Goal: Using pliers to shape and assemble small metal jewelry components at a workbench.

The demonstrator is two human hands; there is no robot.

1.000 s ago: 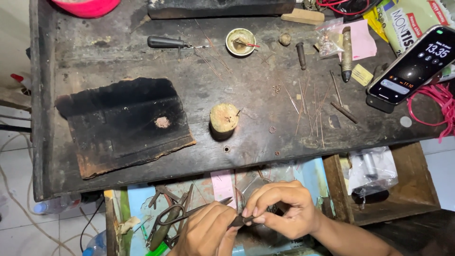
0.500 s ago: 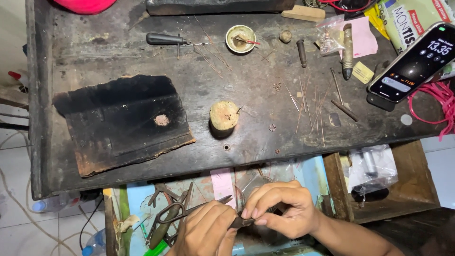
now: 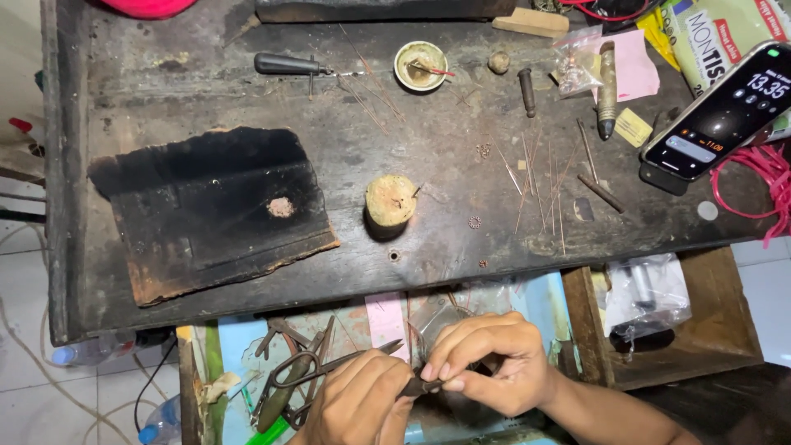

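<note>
Working below the front edge of a dark counter [image 3: 461, 239], both hands are meeting over an open drawer [image 3: 247, 363]. The left hand [image 3: 358, 404] is closing around a small dark tool [image 3: 420, 386], whose tip is showing between the two hands. The right hand [image 3: 494, 367] is pinching narrowly at that tip with fingertips [image 3: 449, 379] curled inward; what lies between them is too small to tell. Scissors [image 3: 317, 371] and pliers are lying in the drawer just left of the hands. On the counter above, a scorched board [image 3: 206, 206] is sitting at left, a short wooden stub [image 3: 390, 202] is standing near the middle, and thin wires [image 3: 544, 177] are lying scattered to its right. A phone [image 3: 725, 111] is leaning at the far right, and a small dish [image 3: 420, 66] is resting near the back.
</note>
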